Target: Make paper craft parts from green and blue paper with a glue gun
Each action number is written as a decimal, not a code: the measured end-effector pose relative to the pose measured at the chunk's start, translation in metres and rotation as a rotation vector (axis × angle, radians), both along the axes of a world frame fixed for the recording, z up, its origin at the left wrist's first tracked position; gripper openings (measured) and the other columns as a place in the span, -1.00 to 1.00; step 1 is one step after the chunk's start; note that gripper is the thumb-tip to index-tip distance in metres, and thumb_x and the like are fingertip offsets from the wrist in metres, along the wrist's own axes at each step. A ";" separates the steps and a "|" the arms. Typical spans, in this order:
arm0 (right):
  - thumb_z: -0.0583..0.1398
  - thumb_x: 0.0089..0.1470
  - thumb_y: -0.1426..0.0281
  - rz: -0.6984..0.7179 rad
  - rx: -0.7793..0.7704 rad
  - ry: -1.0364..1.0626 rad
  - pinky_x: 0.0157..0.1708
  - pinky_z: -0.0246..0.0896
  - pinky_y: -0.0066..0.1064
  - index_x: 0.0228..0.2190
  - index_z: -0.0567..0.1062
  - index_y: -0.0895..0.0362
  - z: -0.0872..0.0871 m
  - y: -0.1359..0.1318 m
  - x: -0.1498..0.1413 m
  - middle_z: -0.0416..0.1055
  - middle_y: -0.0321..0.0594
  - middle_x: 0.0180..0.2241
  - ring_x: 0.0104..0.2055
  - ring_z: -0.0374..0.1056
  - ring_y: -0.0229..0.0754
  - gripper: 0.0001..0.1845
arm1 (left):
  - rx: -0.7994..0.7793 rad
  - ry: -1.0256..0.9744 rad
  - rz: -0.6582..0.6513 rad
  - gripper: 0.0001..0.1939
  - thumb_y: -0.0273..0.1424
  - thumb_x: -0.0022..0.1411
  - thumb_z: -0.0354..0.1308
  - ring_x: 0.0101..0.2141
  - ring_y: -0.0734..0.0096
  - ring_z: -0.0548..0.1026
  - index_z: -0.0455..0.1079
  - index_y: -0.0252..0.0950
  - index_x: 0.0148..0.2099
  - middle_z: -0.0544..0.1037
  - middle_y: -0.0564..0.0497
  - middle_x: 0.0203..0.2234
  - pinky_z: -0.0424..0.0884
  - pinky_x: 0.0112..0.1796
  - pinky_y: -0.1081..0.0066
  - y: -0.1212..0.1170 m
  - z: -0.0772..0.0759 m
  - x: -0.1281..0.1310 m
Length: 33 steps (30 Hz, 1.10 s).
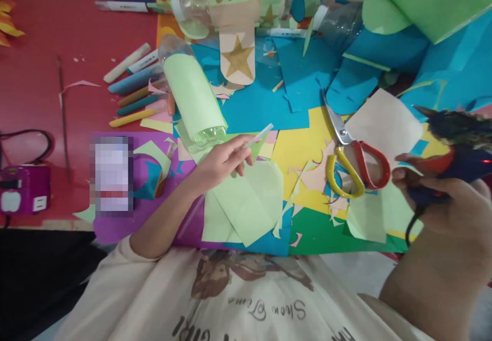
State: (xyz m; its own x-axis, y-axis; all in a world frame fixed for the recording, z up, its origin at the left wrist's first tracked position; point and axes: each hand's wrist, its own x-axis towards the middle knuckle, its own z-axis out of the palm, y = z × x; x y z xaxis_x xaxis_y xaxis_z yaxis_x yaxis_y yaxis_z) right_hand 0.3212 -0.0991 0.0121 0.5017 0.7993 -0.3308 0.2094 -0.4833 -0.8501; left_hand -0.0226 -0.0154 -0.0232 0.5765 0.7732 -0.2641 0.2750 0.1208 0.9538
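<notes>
My left hand (226,162) pinches a translucent glue stick (261,135) between thumb and fingers, above light green paper sheets (246,203). Just beyond it lies a plastic bottle (194,95) wrapped in light green paper. At the right, my right hand (449,203) is closed around a dark blue and orange glue gun (461,159) with a small red light and a black cord. Between the two hands, scissors (346,146) with red and yellow handles rest on the paper, blades slightly apart.
Several markers (134,87) lie left of the bottle. A phone (113,174) sits on purple paper, and a purple power adapter (25,190) stands at far left. Paper scraps (307,177) litter the yellow sheet. Decorated plastic bottles (234,18) fill the back.
</notes>
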 end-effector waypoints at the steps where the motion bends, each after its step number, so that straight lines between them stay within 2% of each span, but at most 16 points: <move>1: 0.20 -0.24 0.40 0.018 0.001 0.085 -0.62 0.02 -0.29 -0.56 0.33 0.02 -0.001 0.000 -0.006 0.42 -0.19 -0.45 -0.59 0.21 -0.25 -0.89 | 0.057 0.055 -0.027 -0.63 -0.20 0.37 -0.08 -0.48 0.60 0.43 0.29 -0.28 0.09 0.50 0.01 -0.32 0.38 -0.44 0.56 0.000 0.002 -0.002; 3: 0.23 -0.30 0.43 0.021 0.001 0.329 -0.71 -0.07 -0.36 -0.49 0.42 0.02 -0.004 0.001 -0.022 0.41 -0.23 -0.50 -0.69 0.13 -0.32 -0.82 | 0.156 0.194 -0.069 -0.67 -0.25 0.38 -0.13 -0.35 0.53 0.46 0.31 -0.28 0.05 0.51 -0.03 -0.21 0.37 -0.37 0.54 -0.002 0.008 -0.003; 6: 0.31 -0.23 0.27 0.143 -0.057 0.568 -0.80 -0.08 -0.43 -0.39 0.51 0.05 -0.010 0.002 -0.049 0.40 -0.28 -0.58 -0.78 0.12 -0.34 -0.74 | 0.275 0.342 -0.105 -0.66 -0.26 0.40 -0.18 -0.32 0.49 0.49 0.35 -0.29 -0.03 0.56 -0.01 -0.22 0.32 -0.37 0.52 -0.007 0.013 -0.001; 9: 0.30 -0.11 0.08 0.323 -0.044 0.704 -0.82 -0.02 -0.47 -0.47 0.53 0.11 -0.017 0.001 -0.068 0.43 -0.24 -0.56 -0.78 0.20 -0.34 -0.66 | 0.380 0.432 -0.129 -0.56 -0.15 0.40 -0.20 -0.33 0.43 0.55 0.37 -0.28 0.02 0.61 -0.01 -0.24 0.33 -0.39 0.50 -0.012 0.008 0.002; 11: 0.27 -0.05 0.04 0.406 -0.043 0.761 -0.81 0.02 -0.50 -0.48 0.53 0.13 -0.021 0.001 -0.073 0.47 -0.20 -0.52 -0.76 0.24 -0.34 -0.61 | 0.451 0.438 -0.128 -0.51 -0.12 0.41 -0.23 -0.25 0.38 0.58 0.38 -0.27 0.07 0.62 -0.04 -0.18 0.38 -0.33 0.49 -0.013 0.001 0.002; 14: 0.24 -0.02 0.03 0.458 -0.055 0.811 -0.80 0.05 -0.52 -0.51 0.50 0.15 -0.026 0.002 -0.076 0.50 -0.16 -0.47 -0.76 0.25 -0.36 -0.59 | 0.545 0.395 -0.112 -0.46 -0.10 0.42 -0.27 -0.20 0.38 0.60 0.41 -0.28 0.07 0.62 -0.07 -0.14 0.42 -0.27 0.50 -0.013 -0.006 0.001; 21: 0.26 -0.04 0.05 0.454 -0.035 0.852 -0.81 0.02 -0.49 -0.64 0.40 0.16 -0.029 0.005 -0.080 0.45 -0.22 -0.52 -0.81 0.20 -0.38 -0.55 | 0.674 0.332 -0.107 -0.45 -0.12 0.43 -0.27 -0.32 0.45 0.61 0.45 -0.30 0.01 0.65 -0.07 -0.26 0.44 -0.35 0.54 -0.013 -0.009 0.001; 33: 0.25 -0.04 0.03 0.457 -0.083 0.853 -0.76 -0.08 -0.48 -0.68 0.32 0.14 -0.026 0.006 -0.084 0.40 -0.25 -0.57 -0.80 0.19 -0.37 -0.51 | 0.628 0.315 -0.099 -0.53 -0.16 0.42 -0.22 -0.32 0.45 0.60 0.45 -0.27 0.01 0.65 -0.07 -0.25 0.45 -0.31 0.52 -0.015 -0.007 0.000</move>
